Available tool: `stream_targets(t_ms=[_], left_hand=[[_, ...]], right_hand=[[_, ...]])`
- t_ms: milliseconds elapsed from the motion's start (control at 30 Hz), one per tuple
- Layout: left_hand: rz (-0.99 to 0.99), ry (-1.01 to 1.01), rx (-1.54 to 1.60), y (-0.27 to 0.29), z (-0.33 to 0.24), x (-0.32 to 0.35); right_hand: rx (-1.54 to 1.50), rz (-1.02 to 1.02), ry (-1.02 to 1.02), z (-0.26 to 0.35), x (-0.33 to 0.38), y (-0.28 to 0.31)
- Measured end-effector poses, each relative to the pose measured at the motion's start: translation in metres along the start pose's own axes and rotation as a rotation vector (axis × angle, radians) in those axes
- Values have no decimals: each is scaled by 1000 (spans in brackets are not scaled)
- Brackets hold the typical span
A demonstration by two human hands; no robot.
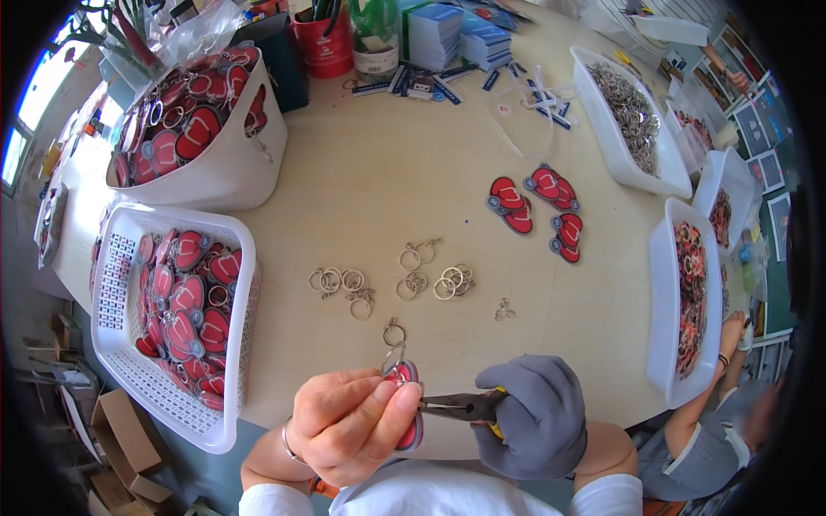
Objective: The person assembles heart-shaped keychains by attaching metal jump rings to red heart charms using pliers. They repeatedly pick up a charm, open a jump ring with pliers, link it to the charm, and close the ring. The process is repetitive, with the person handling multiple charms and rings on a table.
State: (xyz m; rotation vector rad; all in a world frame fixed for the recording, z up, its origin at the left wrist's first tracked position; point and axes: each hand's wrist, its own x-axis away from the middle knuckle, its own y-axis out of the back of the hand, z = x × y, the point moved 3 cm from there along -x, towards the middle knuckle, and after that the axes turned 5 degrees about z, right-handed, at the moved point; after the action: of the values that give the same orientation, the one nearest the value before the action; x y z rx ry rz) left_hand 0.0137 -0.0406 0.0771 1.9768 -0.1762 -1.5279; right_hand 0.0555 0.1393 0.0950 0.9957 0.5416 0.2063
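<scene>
My left hand (pixel 348 423), bare, pinches a red heart-shaped keychain charm (pixel 406 375) with a metal key ring (pixel 393 357) at its top. My right hand (pixel 538 417) wears a grey glove and grips a pair of pliers (pixel 456 402) whose jaws reach the charm at my left fingertips. Both hands are at the near edge of the wooden table (pixel 387 172). Loose key rings (pixel 413 279) lie just beyond them in the middle of the table. Three red charms (pixel 538 206) lie farther right.
A white basket (pixel 176 318) of red charms sits at left, a white tub (pixel 194 129) of them behind it. White trays (pixel 632 116) of metal rings and a tray (pixel 684 301) of parts stand at right. Another person's arm (pixel 714 378) is at lower right. Cups and blue card stacks (pixel 456 34) line the far edge.
</scene>
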Motion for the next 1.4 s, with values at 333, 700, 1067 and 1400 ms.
stream_targets(t_ms=[333, 700, 1067, 1400], left_hand=[[-10, 207, 170, 0, 1, -4], [-23, 380, 203, -1, 6, -9], [-152, 796, -761, 93, 41, 7], [47, 835, -695, 64, 49, 6]], right_hand=[[35, 9, 97, -16, -3, 2], [-127, 73, -74, -28, -7, 7], [-108, -226, -524, -170, -19, 14], [482, 138, -357, -186, -80, -34]])
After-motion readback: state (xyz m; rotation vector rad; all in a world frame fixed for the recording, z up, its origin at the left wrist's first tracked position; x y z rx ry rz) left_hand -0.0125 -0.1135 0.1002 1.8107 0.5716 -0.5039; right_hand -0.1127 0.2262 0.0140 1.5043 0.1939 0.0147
